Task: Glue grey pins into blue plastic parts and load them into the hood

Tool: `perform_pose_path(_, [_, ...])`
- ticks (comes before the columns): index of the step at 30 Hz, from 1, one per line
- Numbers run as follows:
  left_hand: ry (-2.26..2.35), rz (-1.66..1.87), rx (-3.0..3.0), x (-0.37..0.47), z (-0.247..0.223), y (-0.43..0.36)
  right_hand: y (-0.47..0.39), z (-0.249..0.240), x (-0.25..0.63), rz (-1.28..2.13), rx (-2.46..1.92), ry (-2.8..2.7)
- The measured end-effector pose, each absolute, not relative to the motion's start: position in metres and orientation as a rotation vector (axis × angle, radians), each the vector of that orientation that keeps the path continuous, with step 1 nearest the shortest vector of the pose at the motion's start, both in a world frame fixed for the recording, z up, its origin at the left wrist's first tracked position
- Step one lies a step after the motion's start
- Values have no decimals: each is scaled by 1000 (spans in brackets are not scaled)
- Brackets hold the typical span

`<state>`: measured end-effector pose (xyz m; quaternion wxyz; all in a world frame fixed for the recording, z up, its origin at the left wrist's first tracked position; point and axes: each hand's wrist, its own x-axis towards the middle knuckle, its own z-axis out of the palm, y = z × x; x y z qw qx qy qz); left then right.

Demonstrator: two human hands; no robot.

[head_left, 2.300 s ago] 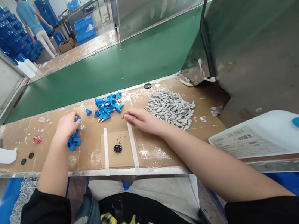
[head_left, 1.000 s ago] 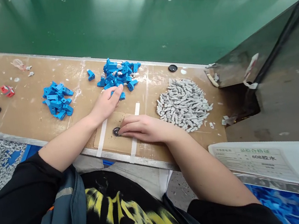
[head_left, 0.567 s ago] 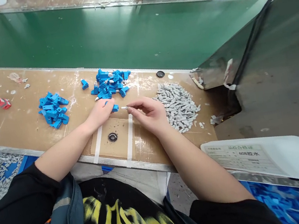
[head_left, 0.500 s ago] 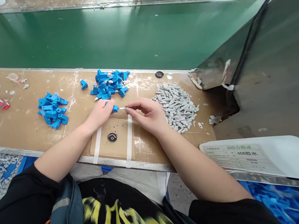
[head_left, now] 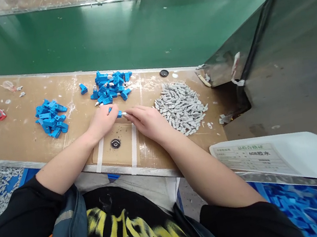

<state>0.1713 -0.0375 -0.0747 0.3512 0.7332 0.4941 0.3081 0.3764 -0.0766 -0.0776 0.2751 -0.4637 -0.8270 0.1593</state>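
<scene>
My left hand (head_left: 103, 121) is closed around a small blue plastic part (head_left: 119, 114), whose right end sticks out past the fingers. Pinched in my right hand (head_left: 147, 122) is a small light grey plastic piece (head_left: 124, 114), touching or nearly touching that end; whether it sits inside the blue part I cannot tell. Both hands are above the cardboard-covered bench. Just beyond my left hand lies a heap of blue parts (head_left: 109, 86), some with pale tips. A second blue heap (head_left: 52, 118) is to the left. Right of my right hand spreads a pile of grey pieces (head_left: 181, 109).
A round black cap (head_left: 115, 143) lies on a taped cardboard patch near the front edge. A white bottle (head_left: 273, 158) with a blue cap is at the right, below a metal panel (head_left: 293, 57). Behind the bench runs a green belt (head_left: 89, 41).
My right hand has moved left, bringing the grey piece up to the blue part. My left hand keeps its grip. The whole view has shifted slightly.
</scene>
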Motion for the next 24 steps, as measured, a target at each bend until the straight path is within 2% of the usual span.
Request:
perform_pose_path(13, [1391,785,1945,178,-74,-34,-72,-90,361,420,-1305,-2194])
perform_pose_path(19, [1345,811,1965,179,-76,-34,-68,-82,366,278,-1333,-2239])
perform_pose_path(24, [1451,697,2058,175,-61,-37,-66,-56,397,121,-1729,-2048])
